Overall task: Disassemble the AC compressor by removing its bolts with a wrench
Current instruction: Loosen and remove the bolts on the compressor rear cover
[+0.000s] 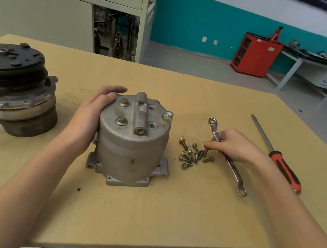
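Note:
The silver AC compressor housing (131,140) stands upright in the middle of the table. Two brass bolts (121,121) sit in its top face, beside two empty holes. My left hand (92,115) wraps around its upper left side. My right hand (235,146) grips the middle of a double-ended ring wrench (235,171) and pinches a bolt (206,150) at its fingertips, just above a pile of several loose bolts (191,156) lying right of the housing.
The pulley and clutch half of the compressor (9,88) stands at the table's left. A red-handled screwdriver (277,155) lies at the right. The table's front edge (158,247) is near me. A red cabinet (255,55) and workbenches stand behind.

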Demonstrator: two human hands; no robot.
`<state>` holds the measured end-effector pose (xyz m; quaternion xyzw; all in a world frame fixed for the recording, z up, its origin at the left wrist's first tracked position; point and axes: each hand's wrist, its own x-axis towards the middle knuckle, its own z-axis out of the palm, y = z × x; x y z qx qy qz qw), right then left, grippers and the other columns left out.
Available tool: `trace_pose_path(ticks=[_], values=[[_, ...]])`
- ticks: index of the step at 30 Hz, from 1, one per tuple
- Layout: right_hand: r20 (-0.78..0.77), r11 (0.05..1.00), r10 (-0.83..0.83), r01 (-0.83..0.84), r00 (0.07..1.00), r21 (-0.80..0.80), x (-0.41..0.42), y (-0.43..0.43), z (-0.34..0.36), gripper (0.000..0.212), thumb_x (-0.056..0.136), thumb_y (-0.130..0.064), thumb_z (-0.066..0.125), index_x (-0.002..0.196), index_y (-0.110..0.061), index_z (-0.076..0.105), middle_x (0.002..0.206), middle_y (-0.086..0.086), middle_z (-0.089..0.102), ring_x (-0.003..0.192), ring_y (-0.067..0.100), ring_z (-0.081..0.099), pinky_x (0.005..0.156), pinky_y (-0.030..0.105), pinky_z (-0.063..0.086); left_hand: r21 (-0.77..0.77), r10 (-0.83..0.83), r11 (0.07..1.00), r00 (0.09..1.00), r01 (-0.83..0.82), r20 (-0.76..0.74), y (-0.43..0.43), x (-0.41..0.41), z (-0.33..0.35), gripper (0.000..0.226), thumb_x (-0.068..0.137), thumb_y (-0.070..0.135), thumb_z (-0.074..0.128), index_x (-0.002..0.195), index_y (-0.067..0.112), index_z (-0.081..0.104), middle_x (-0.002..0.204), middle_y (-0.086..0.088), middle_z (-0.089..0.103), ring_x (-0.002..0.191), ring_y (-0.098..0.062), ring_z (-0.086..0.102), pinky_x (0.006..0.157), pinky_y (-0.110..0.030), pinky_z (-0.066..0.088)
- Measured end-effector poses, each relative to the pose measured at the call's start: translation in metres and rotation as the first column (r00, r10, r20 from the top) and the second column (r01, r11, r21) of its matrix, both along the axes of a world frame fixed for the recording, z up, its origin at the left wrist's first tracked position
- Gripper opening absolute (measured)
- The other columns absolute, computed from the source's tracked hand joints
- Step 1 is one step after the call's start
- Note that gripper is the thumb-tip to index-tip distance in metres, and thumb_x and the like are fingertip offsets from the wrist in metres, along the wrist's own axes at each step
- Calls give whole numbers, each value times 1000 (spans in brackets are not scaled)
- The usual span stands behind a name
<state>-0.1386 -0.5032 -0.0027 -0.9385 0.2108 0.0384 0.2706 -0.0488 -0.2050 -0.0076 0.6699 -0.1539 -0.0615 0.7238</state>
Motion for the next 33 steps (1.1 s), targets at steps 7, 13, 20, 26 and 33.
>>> trace_pose_path(ticks=[7, 13, 20, 26, 33], values=[[-32, 995, -75, 73, 997, -65, 3, -10, -14, 47, 87, -32, 65, 48, -13, 49, 31, -7, 48, 28, 2, 42, 39, 19, 31, 14, 7, 1000, 1000, -7, 1, 0, -2, 1, 35, 102, 20, 40, 99, 39, 70, 114, -4, 65, 115, -32, 59, 100, -48, 45], [95, 996, -90, 89, 991, 15, -1, 0, -1, 33, 90, -32, 62, 70, -7, 60, 40, -2, 53, 38, 8, 46, 47, 24, 33, -17, 40, 999, 999, -41, -13, -4, -6, 4, 30, 101, 15, 40, 99, 27, 67, 109, -5, 65, 104, -25, 60, 91, -39, 49], [452, 948, 68, -199, 889, 248, -28, 81, 39, 16, 87, -33, 62, 77, -21, 65, 40, 2, 56, 36, 6, 47, 41, 15, 37, 22, 248, 968, 965, -251, 82, 0, -21, 1, 17, 91, 25, 48, 91, 30, 64, 96, 7, 67, 88, -7, 60, 76, -27, 46], [467, 806, 93, -342, 880, 484, -43, 122, 45, 24, 91, -28, 52, 78, -12, 64, 46, 8, 56, 29, 10, 32, 37, 18, 26, 107, 433, 882, 880, -458, 195, 18, -38, -12, 28, 95, 36, 41, 122, 34, 47, 110, 21, 57, 98, 15, 52, 85, -23, 41], [386, 744, 134, -350, 913, 569, -38, 131, 31, 27, 92, -20, 56, 67, -12, 61, 36, 1, 42, 31, 7, 31, 34, 12, 23, 474, -416, 845, 862, 248, 291, 66, -4, 26, 95, 59, 84, 65, 141, 51, 28, 150, 28, 34, 137, 13, 30, 104, -10, 36]])
